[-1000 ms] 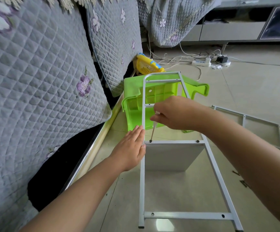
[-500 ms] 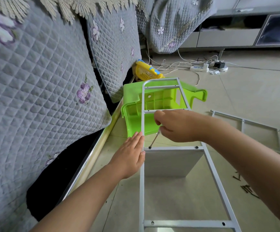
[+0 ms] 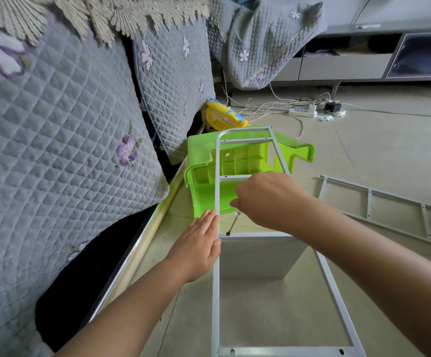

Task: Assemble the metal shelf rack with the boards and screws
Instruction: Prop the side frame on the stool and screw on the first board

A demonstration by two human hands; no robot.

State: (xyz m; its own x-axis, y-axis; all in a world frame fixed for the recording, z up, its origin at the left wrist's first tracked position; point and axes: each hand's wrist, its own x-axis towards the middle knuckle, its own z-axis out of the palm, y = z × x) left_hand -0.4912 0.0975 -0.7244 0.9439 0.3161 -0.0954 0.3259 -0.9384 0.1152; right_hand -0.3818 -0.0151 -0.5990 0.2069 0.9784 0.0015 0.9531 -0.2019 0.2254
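Observation:
A grey metal side frame (image 3: 216, 292) of the rack runs away from me, with cross rungs. A grey board (image 3: 257, 256) hangs under one middle rung. My left hand (image 3: 198, 247) lies flat against the frame's left rail beside that rung, fingers together. My right hand (image 3: 266, 199) is closed on a screwdriver (image 3: 232, 225), whose tip sits on a screw at the rung's left end. A second metal frame (image 3: 394, 212) lies flat on the floor at the right.
A green plastic stool (image 3: 237, 173) lies on its side under the frame's far end. A quilted grey sofa (image 3: 62, 140) fills the left. A yellow basket (image 3: 222, 118), a power strip (image 3: 303, 112) with cables and a low cabinet (image 3: 363, 63) are at the back.
The view has tilted up a little. My right hand has turned on the screwdriver and dropped closer to the rung; my left hand stays on the rail.

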